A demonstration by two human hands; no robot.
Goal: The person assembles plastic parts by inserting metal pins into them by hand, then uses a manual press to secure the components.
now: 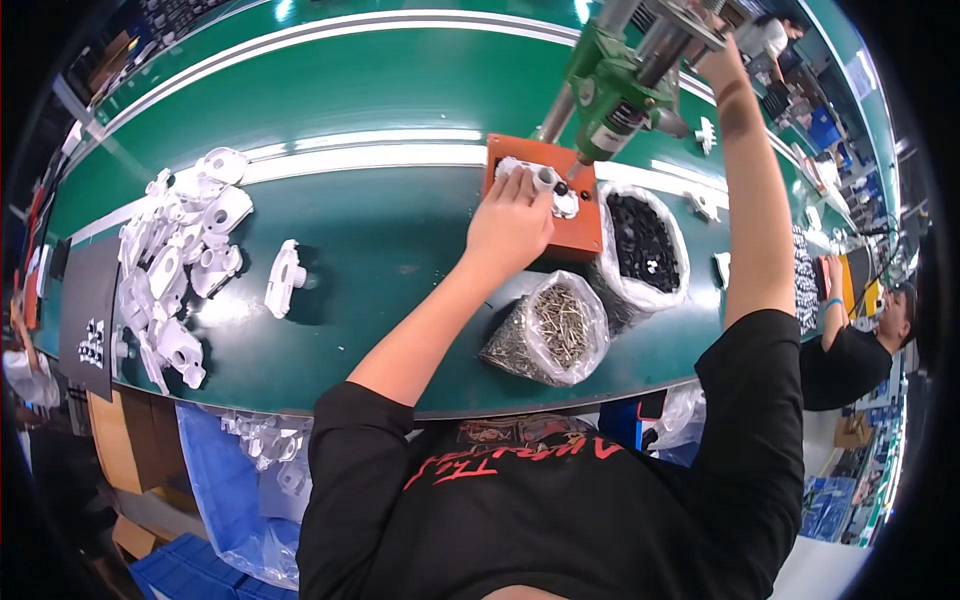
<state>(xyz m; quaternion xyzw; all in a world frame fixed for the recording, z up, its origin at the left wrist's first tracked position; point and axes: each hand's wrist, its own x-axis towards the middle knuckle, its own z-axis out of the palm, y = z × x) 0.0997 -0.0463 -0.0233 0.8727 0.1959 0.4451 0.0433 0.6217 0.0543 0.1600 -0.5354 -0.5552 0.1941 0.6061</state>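
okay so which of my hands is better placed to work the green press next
Probably your right hand: it is raised beside the upper part of the green press, while your left hand is lower, on the white part over the orange base.

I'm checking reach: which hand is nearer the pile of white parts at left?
Left. The left hand is on a white part at the orange fixture, to the right of the pile; the right hand is farther right, raised beside the green press.
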